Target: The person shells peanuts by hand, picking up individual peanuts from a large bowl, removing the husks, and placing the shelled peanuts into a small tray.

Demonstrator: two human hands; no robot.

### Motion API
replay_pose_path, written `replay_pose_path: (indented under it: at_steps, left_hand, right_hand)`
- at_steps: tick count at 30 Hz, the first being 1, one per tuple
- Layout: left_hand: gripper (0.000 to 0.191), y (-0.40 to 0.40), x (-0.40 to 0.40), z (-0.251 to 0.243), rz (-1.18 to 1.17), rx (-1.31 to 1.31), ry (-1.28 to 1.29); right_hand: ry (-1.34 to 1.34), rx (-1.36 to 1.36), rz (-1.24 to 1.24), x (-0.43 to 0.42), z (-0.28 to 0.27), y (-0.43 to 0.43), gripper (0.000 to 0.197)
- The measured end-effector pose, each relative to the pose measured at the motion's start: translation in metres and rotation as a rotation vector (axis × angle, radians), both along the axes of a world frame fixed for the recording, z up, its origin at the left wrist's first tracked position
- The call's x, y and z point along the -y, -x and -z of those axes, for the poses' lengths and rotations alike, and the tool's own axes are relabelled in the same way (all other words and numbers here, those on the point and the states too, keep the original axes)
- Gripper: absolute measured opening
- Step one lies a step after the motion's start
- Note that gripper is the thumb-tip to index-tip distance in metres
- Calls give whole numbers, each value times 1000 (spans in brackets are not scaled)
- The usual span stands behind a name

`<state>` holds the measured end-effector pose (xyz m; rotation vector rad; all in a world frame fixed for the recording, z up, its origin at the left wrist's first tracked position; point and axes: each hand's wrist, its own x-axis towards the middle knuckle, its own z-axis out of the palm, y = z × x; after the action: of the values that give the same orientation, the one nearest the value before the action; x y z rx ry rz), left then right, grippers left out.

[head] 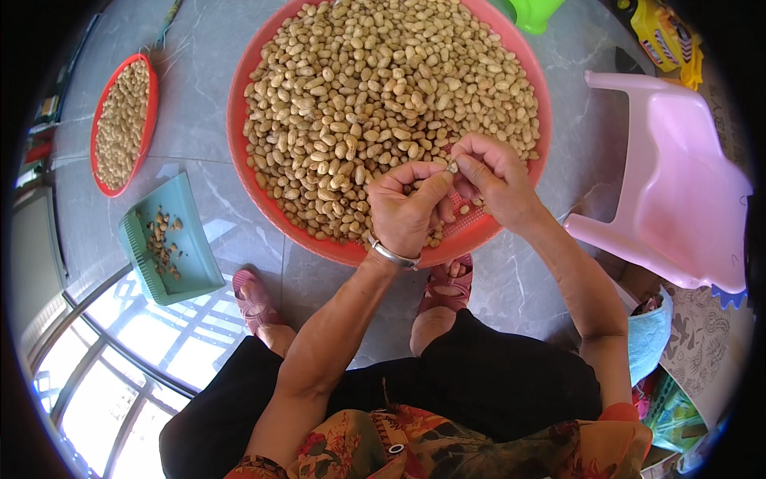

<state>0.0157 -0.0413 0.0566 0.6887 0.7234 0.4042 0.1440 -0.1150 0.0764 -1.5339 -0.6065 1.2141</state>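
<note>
A large round red plastic basket full of unshelled peanuts stands on the floor before me. Over its near right part my left hand and my right hand meet at the fingertips. Between them is one small peanut, pinched by the thumb and forefinger of both hands. Whether its shell is cracked is too small to tell. Beneath the hands, part of the perforated basket bottom shows, with a few loose peanuts on it.
At the left lie a smaller red basket of peanuts and a teal dustpan holding peanuts and debris. A pink plastic chair stands at the right, with a blue bag below it. Something green stands beyond the large basket. My sandalled feet are near its rim.
</note>
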Motion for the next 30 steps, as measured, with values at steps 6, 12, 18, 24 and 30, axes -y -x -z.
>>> replay_pose_path:
  at_steps: [6, 12, 18, 24, 30]
  left_hand:
    - [8, 2, -1, 9, -4, 15, 34]
    - [7, -2, 1, 9, -51, -5, 76]
    - [4, -1, 3, 10, -29, -37, -13]
    - [3, 0, 0, 18, -25, -66, 45]
    - [4, -4, 1, 19, -69, -51, 56]
  right_hand:
    - [24, -47, 50, -1, 2, 6, 12]
    - [-59, 442, 52, -1, 12, 11, 8]
    - [81, 56, -22, 1, 13, -2, 7]
    - [28, 56, 16, -2, 12, 4, 8]
    - [-148, 302, -1, -2, 17, 3, 6]
